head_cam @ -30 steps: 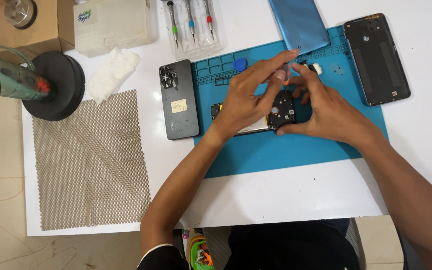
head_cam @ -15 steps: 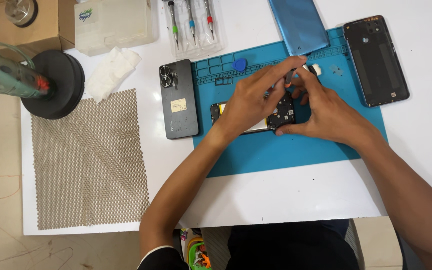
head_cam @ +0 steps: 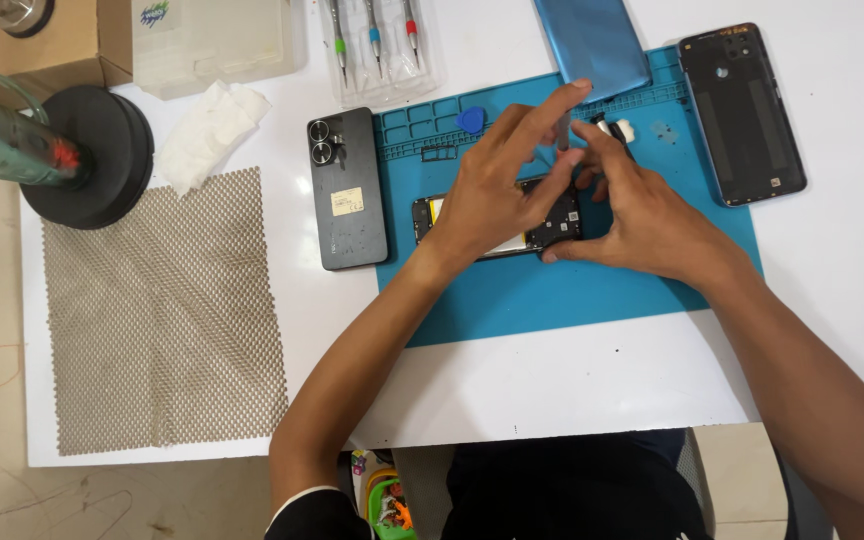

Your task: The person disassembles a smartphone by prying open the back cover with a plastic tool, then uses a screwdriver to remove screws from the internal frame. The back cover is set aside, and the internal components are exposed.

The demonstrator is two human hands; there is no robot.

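An opened phone [head_cam: 430, 216], its insides showing, lies on a blue work mat [head_cam: 552, 290]. My left hand [head_cam: 497, 190] lies over the phone's middle and holds it down, index finger stretched up toward the far edge of the mat. My right hand [head_cam: 652, 215] rests at the phone's right end. Its fingertips are pinched on a thin grey tool [head_cam: 562, 135] that stands upright between both hands. Much of the phone is hidden under my hands.
A dark phone [head_cam: 347, 190] lies face down left of the mat. Behind are a blue back cover [head_cam: 592, 40], a black rear frame [head_cam: 742, 110], screwdrivers in a clear case [head_cam: 377, 45], a blue pick [head_cam: 470, 120] and small white parts [head_cam: 620, 128]. At the left: white tissue [head_cam: 210, 130], mesh mat [head_cam: 162, 310], black round stand [head_cam: 87, 155].
Both hands stayed on the opened phone. My left index finger has stretched farther out, and the pinched fingertips of my right hand have shifted slightly toward the mat's far edge.
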